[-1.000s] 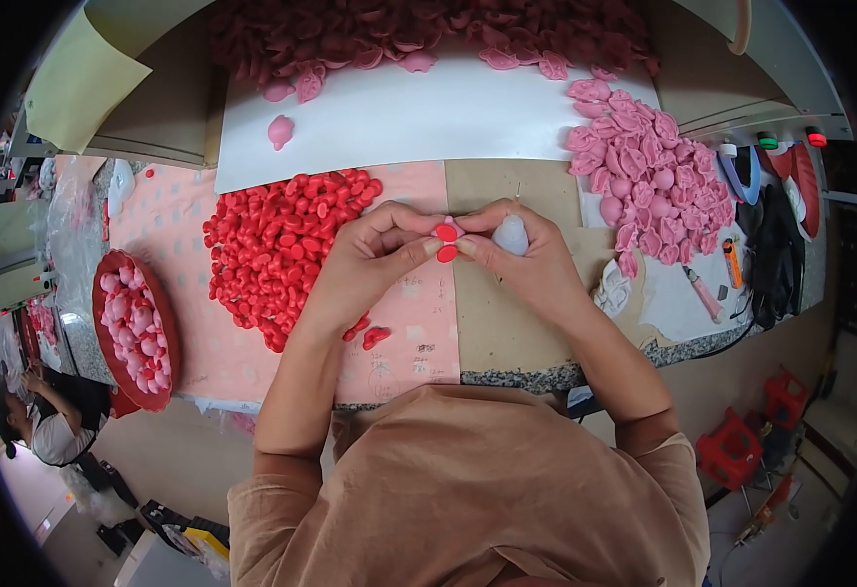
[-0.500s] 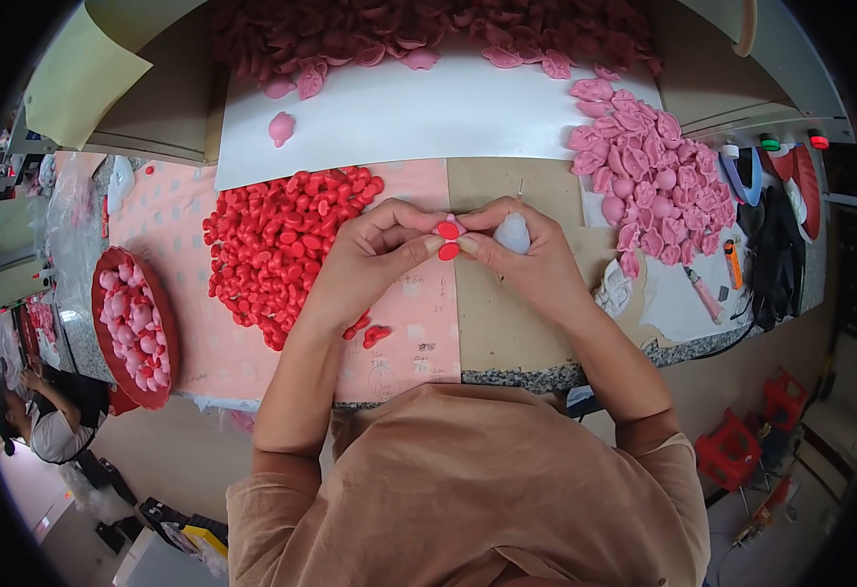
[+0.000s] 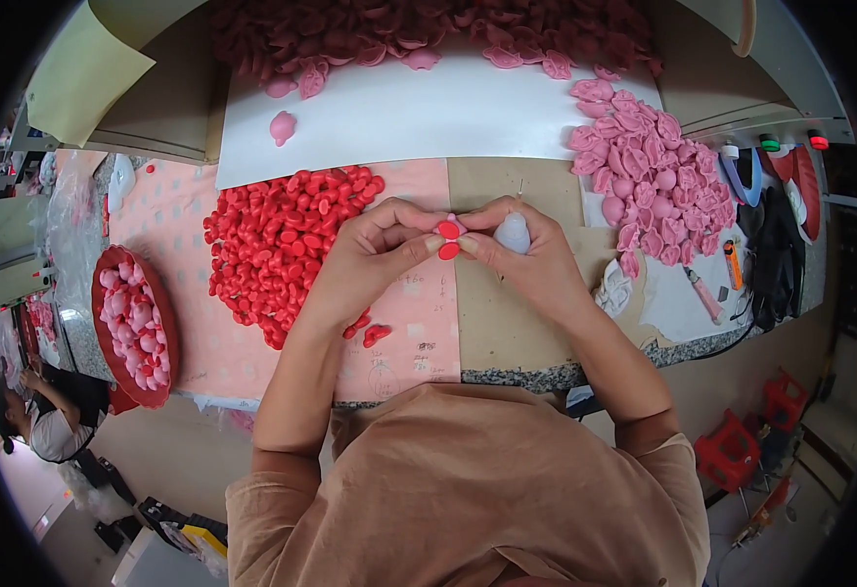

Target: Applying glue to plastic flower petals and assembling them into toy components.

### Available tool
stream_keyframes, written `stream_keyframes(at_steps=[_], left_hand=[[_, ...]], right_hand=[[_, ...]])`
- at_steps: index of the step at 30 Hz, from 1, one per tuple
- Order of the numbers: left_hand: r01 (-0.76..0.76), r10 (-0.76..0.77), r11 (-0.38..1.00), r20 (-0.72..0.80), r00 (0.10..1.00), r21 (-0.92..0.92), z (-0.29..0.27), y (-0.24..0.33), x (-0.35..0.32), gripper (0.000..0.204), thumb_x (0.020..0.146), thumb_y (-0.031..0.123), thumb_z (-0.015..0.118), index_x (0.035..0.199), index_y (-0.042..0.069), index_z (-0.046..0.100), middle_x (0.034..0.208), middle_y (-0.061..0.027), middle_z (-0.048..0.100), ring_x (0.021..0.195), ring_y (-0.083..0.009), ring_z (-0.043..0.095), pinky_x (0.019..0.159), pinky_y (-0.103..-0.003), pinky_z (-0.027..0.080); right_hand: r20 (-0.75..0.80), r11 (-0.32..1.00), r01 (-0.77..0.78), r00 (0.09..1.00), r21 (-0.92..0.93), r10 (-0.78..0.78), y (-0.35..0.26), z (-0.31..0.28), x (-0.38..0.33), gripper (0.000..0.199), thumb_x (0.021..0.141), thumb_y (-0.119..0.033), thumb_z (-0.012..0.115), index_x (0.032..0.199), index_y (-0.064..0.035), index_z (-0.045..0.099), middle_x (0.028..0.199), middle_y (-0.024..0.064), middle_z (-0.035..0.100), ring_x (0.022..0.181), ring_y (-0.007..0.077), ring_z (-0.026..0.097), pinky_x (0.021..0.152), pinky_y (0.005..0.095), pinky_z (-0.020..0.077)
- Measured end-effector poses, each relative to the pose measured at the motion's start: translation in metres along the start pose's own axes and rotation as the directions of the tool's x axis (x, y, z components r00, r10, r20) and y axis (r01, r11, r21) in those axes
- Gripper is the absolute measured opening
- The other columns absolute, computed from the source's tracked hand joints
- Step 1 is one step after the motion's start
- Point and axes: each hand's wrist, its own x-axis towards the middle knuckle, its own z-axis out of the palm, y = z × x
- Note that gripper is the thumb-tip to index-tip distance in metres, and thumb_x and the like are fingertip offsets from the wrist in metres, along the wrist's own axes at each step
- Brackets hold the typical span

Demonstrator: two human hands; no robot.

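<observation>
My left hand [image 3: 375,247] and my right hand [image 3: 526,256] meet over the middle of the table, fingertips pinched together on a small pink piece [image 3: 451,227] between them. My right hand also cups a pale grey rounded object [image 3: 512,233] in its palm. A big heap of small red pieces [image 3: 277,240] lies just left of my left hand on the pink sheet [image 3: 179,254]. Two loose red bits [image 3: 370,331] rest below my left wrist.
A pile of pink moulded pieces [image 3: 644,176] lies right of my hands, more along the back [image 3: 428,29] by a white sheet [image 3: 419,108]. A red bowl [image 3: 106,293] of pink pieces stands at the left edge. Tools and switches [image 3: 761,196] sit far right. Another person [image 3: 37,421] sits at lower left.
</observation>
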Motion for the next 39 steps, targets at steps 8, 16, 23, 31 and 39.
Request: stream_keyframes(at_steps=[8, 16, 23, 31, 39], left_hand=[[-0.001, 0.001, 1.000, 0.009, 1.000, -0.001, -0.0016, -0.0012, -0.0001, 0.015, 0.085, -0.001, 0.059, 0.100, 0.000, 0.057, 0.101, -0.0055, 0.060, 0.095, -0.0115, 0.059, 0.084, -0.024, 0.048], [0.001, -0.001, 1.000, 0.021, 1.000, 0.016, -0.0010, 0.0002, -0.0003, 0.016, 0.084, -0.003, 0.059, 0.100, -0.001, 0.057, 0.100, -0.0049, 0.060, 0.094, -0.0114, 0.059, 0.085, -0.024, 0.048], [-0.017, 0.017, 0.999, 0.021, 1.000, 0.044, -0.0009, 0.0000, 0.0000, 0.016, 0.084, -0.004, 0.059, 0.099, -0.001, 0.058, 0.102, -0.0042, 0.058, 0.096, -0.0118, 0.058, 0.085, -0.024, 0.048], [-0.048, 0.047, 0.997, 0.028, 0.999, 0.060, -0.0026, -0.0027, 0.0005, 0.016, 0.084, -0.004, 0.059, 0.100, -0.001, 0.058, 0.104, -0.0046, 0.057, 0.098, -0.0118, 0.058, 0.085, -0.024, 0.047], [-0.011, 0.012, 1.000, -0.019, 1.000, 0.026, 0.0029, 0.0012, -0.0014, 0.017, 0.084, -0.003, 0.060, 0.101, 0.000, 0.057, 0.103, -0.0054, 0.060, 0.095, -0.0116, 0.058, 0.084, -0.024, 0.048]], right_hand=[[0.001, 1.000, 0.010, 1.000, -0.017, -0.010, 0.0001, 0.0003, 0.0002, 0.013, 0.084, -0.001, 0.062, 0.097, 0.0004, 0.058, 0.096, 0.0050, 0.061, 0.089, 0.0090, 0.057, 0.080, 0.0232, 0.0487], [-0.003, 0.998, 0.001, 1.000, -0.059, -0.001, -0.0013, -0.0004, -0.0007, 0.014, 0.083, -0.003, 0.064, 0.096, -0.0008, 0.059, 0.094, 0.0031, 0.060, 0.086, 0.0075, 0.056, 0.078, 0.0223, 0.0473], [0.002, 0.997, -0.036, 0.999, -0.062, 0.036, -0.0030, -0.0021, -0.0007, 0.014, 0.083, -0.003, 0.064, 0.096, -0.0013, 0.059, 0.093, 0.0022, 0.060, 0.086, 0.0067, 0.055, 0.078, 0.0220, 0.0460], [0.010, 0.995, -0.018, 1.000, -0.098, 0.019, -0.0002, -0.0030, 0.0000, 0.015, 0.083, -0.003, 0.064, 0.096, -0.0013, 0.058, 0.094, 0.0019, 0.060, 0.087, 0.0066, 0.055, 0.078, 0.0217, 0.0454], [0.033, 0.999, -0.031, 0.999, -0.016, 0.032, -0.0057, -0.0039, 0.0017, 0.014, 0.084, -0.004, 0.062, 0.097, -0.0004, 0.058, 0.093, 0.0034, 0.061, 0.085, 0.0078, 0.056, 0.077, 0.0226, 0.0468]])
